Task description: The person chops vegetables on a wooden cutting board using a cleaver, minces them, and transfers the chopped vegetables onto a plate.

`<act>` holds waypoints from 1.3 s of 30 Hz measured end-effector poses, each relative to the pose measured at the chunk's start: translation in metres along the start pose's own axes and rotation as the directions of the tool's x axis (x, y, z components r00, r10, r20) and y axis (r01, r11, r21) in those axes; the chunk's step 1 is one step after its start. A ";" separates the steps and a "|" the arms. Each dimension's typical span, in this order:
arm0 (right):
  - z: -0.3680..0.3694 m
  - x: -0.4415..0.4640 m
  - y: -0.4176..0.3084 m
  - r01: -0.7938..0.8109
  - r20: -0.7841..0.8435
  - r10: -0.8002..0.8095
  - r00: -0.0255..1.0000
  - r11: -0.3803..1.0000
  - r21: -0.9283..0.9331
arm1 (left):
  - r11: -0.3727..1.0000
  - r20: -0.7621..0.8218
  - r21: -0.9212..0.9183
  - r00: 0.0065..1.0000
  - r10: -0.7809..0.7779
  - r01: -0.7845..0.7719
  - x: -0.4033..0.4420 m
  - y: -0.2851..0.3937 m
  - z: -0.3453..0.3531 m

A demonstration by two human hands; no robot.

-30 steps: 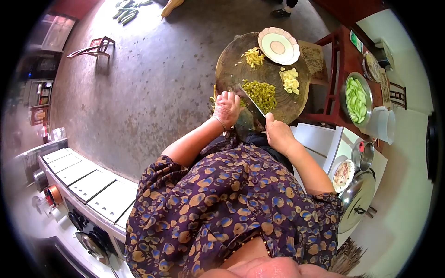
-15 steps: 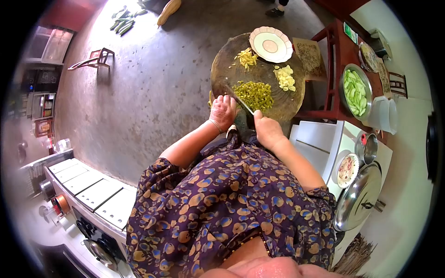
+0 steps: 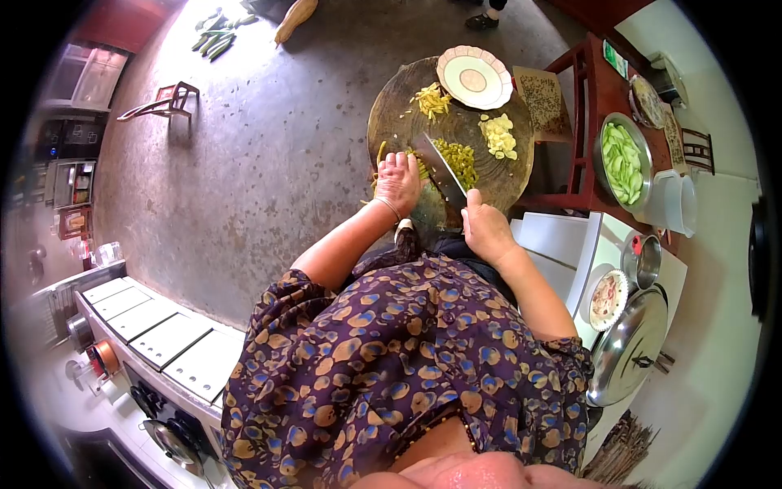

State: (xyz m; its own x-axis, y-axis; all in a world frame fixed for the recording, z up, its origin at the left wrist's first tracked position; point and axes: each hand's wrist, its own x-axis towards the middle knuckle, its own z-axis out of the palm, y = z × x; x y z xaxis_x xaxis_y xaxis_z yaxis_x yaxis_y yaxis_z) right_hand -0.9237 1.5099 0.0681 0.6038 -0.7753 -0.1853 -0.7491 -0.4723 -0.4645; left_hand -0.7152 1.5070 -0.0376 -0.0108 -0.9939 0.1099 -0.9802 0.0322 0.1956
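My right hand (image 3: 486,228) is wrapped round the handle of a kitchen knife (image 3: 447,169), whose blade stands on a round wooden chopping block (image 3: 505,183). Left of the blade, my left hand (image 3: 398,184) presses down with its fingers together on thin yellow-green strands that look like long beans (image 3: 381,152). Their ends stick out past the fingers, and the part under the palm is hidden. Just right of the blade lies a heap of chopped green beans (image 3: 462,160). Yellow strips (image 3: 432,101), pale sliced garlic (image 3: 498,136) and a scalloped plate (image 3: 474,77) are on the block too.
A metal bowl of sliced green vegetable (image 3: 624,163) stands on a red table (image 3: 578,163) at right. A white counter carries a large lid (image 3: 627,350) and a patterned bowl (image 3: 609,299). A low stool (image 3: 169,102) is at left. Another person's foot (image 3: 482,22) shows at the top.
The knife has moved right, its blade now along the left side of the chopped heap, which looks narrower. My right hand has shifted right and slightly down. My left hand has moved slightly right.
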 end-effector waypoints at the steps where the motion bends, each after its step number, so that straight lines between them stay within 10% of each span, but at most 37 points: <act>1: 0.001 0.001 0.001 -0.028 0.046 0.028 0.999 0.999 -0.019 | 1.000 -0.001 0.004 1.000 0.011 -0.011 -0.001 -0.001 0.003; 15: -0.003 0.015 -0.005 -0.039 0.229 0.061 0.971 0.995 -0.096 | 0.932 -0.014 0.274 0.968 0.249 -0.236 -0.020 -0.008 -0.024; 39: 0.014 0.045 -0.024 0.001 0.194 0.039 0.980 0.980 -0.199 | 0.987 0.041 0.093 0.991 0.130 -0.134 -0.021 -0.006 -0.017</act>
State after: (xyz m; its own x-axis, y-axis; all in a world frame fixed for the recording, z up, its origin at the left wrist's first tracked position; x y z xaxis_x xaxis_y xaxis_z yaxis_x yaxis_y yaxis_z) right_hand -0.8752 1.4919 0.0589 0.6158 -0.6967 -0.3680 -0.7879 -0.5471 -0.2828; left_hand -0.7055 1.5295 -0.0247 -0.1466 -0.9846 0.0948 -0.9840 0.1550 0.0881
